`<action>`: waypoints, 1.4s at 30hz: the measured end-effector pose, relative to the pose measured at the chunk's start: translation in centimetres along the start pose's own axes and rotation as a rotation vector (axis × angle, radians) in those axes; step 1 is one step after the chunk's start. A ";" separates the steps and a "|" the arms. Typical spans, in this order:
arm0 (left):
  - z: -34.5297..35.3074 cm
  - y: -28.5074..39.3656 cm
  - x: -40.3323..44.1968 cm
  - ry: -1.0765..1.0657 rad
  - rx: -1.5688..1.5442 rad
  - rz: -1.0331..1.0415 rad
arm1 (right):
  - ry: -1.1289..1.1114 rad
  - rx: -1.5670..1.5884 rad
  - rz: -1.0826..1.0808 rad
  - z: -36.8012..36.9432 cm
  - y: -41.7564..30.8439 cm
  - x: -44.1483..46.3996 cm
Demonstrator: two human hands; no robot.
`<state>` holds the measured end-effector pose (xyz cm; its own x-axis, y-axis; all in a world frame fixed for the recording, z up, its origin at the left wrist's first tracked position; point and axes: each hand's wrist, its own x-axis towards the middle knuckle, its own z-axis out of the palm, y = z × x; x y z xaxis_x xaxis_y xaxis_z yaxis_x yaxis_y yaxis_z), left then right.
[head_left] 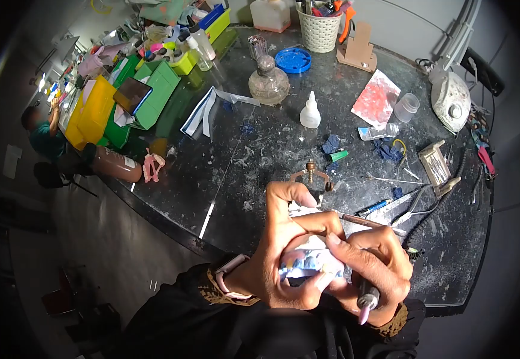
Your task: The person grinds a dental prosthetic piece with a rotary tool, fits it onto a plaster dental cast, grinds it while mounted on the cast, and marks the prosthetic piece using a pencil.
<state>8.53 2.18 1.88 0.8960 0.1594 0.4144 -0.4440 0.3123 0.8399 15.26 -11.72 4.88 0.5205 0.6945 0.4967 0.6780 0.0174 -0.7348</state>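
My left hand [275, 236] is wrapped round a dental cast [308, 263] with bluish and white teeth, its thumb along the lower edge. My right hand [382, 266] grips a rotary handpiece [368, 294] whose pink tip [364, 315] points down toward my body. Fingers of that same hand also press against the right side of the cast. The pink tip is apart from the teeth. Just beyond my left hand, a brass-coloured metal articulator [311, 172] stands on the table, partly hidden by my fingers.
Right of my hands lie a blue-handled tool [375, 207], pliers [421, 206] and a handpiece rest [436, 164]. A white control unit [451, 102] stands behind them. Further back are a dropper bottle [310, 112] and a glass burner [269, 84]. Another person [44, 131] is at far left.
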 end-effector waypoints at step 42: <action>-0.5 2.0 0.0 0.183 -0.889 -0.875 | 0.039 0.165 0.277 -0.3 -0.2 -0.4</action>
<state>7.58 3.27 3.41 0.9091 -0.3136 -0.2742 0.3828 0.8886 0.2528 15.05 -12.22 5.02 0.6951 0.6613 0.2820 0.4158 -0.0499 -0.9081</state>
